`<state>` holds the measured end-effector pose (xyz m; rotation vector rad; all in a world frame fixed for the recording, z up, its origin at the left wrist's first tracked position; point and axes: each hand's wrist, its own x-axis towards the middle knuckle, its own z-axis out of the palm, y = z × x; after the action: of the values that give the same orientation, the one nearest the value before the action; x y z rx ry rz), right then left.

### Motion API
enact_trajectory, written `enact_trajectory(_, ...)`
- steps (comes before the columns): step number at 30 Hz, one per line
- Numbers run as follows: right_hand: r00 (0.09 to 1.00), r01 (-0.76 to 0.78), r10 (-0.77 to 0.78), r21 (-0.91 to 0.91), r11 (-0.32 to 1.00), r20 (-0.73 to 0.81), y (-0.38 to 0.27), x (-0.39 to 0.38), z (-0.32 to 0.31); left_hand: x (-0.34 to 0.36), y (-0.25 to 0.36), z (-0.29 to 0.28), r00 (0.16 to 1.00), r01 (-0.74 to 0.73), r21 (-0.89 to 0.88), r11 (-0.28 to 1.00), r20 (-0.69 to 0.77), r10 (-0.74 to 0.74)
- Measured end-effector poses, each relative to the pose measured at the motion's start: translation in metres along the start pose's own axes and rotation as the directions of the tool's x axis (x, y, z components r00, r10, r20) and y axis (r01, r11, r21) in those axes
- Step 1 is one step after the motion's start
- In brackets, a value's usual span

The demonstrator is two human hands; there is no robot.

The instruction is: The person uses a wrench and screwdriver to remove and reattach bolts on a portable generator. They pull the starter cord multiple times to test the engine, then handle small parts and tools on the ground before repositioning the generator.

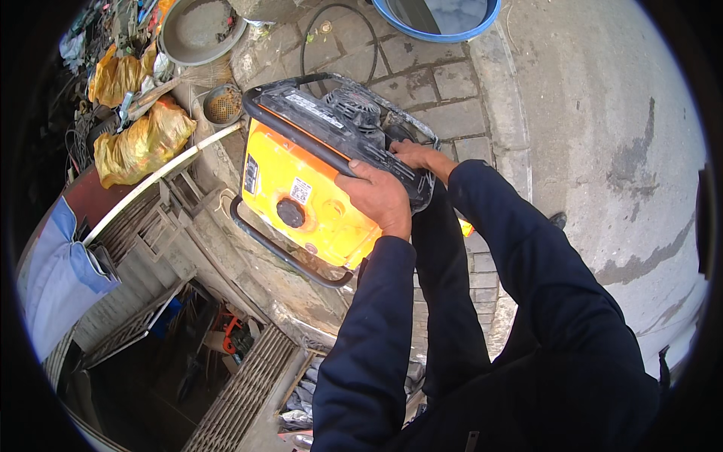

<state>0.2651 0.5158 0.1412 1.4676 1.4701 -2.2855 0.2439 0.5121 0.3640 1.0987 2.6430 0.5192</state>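
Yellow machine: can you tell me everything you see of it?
The yellow machine looks plastic and scuffed, with a round black cap, stickers, black bars and a dusty black engine side. It sits by grey paving; I can't tell if it's tipped. The left hand lies over one edge; the right hand is at the black side.

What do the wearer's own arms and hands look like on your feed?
Both arms wear long, dark navy fabric sleeves, the left sleeve and right sleeve looking plain, with no markings that I can make out. The left hand and right hand are bare, with no gloves.
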Motion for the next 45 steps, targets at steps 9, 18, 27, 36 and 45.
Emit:
enact_trajectory(9, 0.994, 0.091, -0.091, 0.005, 0.996, 0.056, 0.003, -0.005, -0.006, -0.001, 0.002, -0.002, 1.0, 0.009, 0.02, 1.0, 0.015, -0.009)
enact_trajectory(18, 0.996, 0.082, -0.085, -0.064, 0.995, -0.032, 0.001, -0.01, -0.007, 0.001, -0.003, 0.0, 0.999, -0.002, 0.0, 1.0, 0.032, 0.002)
enact_trajectory(27, 0.995, 0.067, -0.074, 0.111, 0.992, 0.061, -0.003, 0.0, -0.01, 0.0, -0.005, -0.001, 0.999, -0.014, 0.021, 1.0, 0.037, 0.013)
enact_trajectory(36, 0.982, 0.19, -0.187, -0.096, 0.977, 0.036, -0.009, -0.018, -0.023, 0.004, -0.01, 0.003, 0.999, -0.03, 0.029, 0.999, 0.019, 0.029)
enact_trajectory(45, 0.951, 0.247, -0.105, 0.509, 0.825, -0.291, -0.022, 0.019, -0.031, 0.005, -0.006, 0.002, 1.0, -0.028, 0.069, 0.997, -0.009, 0.029)
